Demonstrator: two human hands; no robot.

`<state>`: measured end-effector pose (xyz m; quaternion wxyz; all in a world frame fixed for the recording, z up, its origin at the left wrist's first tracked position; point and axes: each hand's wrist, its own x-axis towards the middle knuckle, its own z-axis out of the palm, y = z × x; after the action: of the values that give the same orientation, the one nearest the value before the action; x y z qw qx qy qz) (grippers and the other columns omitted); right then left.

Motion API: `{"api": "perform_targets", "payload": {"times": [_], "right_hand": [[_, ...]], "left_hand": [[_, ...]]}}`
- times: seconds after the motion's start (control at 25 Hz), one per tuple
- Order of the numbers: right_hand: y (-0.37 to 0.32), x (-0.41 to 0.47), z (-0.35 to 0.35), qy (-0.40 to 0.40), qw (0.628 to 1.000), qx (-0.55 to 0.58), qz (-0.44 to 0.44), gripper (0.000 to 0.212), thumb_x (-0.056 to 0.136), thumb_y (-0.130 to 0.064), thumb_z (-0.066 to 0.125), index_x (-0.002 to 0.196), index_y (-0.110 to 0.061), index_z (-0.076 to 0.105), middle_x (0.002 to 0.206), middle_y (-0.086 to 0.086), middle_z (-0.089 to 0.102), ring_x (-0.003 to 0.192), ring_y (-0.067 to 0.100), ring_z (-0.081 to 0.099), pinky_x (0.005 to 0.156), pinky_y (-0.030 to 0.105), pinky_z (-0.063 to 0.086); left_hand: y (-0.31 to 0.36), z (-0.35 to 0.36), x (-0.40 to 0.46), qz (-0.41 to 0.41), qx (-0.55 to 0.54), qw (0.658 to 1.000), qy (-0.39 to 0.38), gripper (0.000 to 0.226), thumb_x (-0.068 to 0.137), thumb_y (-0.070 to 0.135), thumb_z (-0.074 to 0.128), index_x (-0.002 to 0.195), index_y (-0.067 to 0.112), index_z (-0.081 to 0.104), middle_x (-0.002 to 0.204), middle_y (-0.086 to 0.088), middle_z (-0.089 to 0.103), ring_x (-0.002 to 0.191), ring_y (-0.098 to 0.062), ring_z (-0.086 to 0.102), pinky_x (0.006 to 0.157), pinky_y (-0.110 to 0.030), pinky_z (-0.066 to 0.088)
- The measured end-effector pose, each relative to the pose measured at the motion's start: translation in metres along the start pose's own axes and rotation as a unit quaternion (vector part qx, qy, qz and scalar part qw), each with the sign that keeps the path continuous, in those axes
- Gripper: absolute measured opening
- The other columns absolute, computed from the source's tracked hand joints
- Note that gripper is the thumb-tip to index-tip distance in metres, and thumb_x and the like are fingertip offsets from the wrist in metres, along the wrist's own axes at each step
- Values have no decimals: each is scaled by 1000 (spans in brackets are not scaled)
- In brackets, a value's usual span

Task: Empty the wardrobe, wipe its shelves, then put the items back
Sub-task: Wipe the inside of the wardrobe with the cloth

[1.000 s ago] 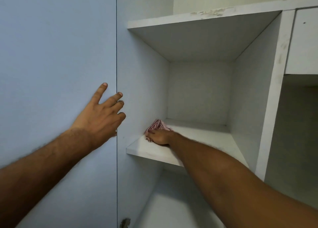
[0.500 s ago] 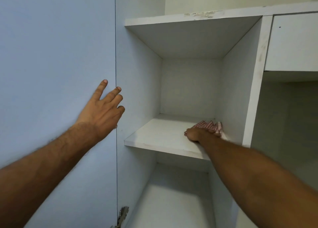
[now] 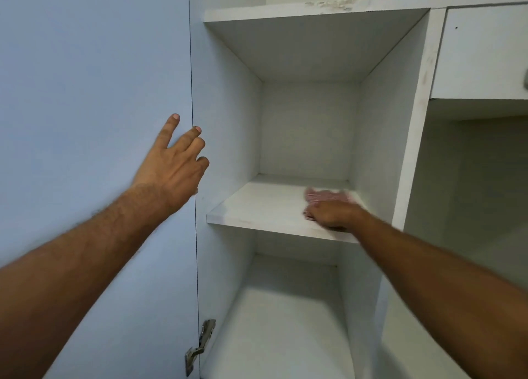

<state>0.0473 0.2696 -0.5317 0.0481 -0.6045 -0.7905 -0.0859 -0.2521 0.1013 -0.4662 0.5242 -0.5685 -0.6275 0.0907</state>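
Observation:
A white wardrobe shelf sits at chest height with nothing on it but a red-and-white checked cloth. My right hand lies flat on the cloth near the shelf's right side, pressing it onto the board; the cloth is blurred. My left hand rests with straight fingers against the blue wardrobe door, fingertips at the door's edge.
Another shelf board runs above, its front edge chipped. A lower compartment opens beneath. A white vertical divider bounds the right side, with a drawer front beyond it. A metal hinge sits at the door's bottom.
My right hand swept the cloth from the shelf's left end to its right end, then came back slightly leftward. My left hand stayed on the door.

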Motion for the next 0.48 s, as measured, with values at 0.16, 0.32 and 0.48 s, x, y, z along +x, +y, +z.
{"api": "perform_targets", "payload": {"times": [0.16,0.32,0.48], "right_hand": [[15,0,15,-79,987,29,140,85,87,-58,17,157,-8,19,165,20,11,150,43,12,120,60,8],[-120,28,19,-72,991,114,-7,73,87,-55,36,149,-17,42,160,21,27,144,42,30,117,59,23],[-235,-14,7,-17,997,64,-50,65,92,-34,44,151,-9,33,158,21,26,145,42,23,118,58,13]], "left_hand": [[0,-4,0,6,2,1000,4,49,100,50,47,142,25,45,158,-10,26,155,-28,4,120,-63,-2],[-1,-4,-1,1,-4,1000,0,44,102,42,46,142,23,47,159,-13,25,155,-29,4,120,-63,-3],[-2,0,-2,0,-3,1000,3,54,97,52,53,142,23,46,158,-11,26,155,-27,4,121,-62,-4]]}}
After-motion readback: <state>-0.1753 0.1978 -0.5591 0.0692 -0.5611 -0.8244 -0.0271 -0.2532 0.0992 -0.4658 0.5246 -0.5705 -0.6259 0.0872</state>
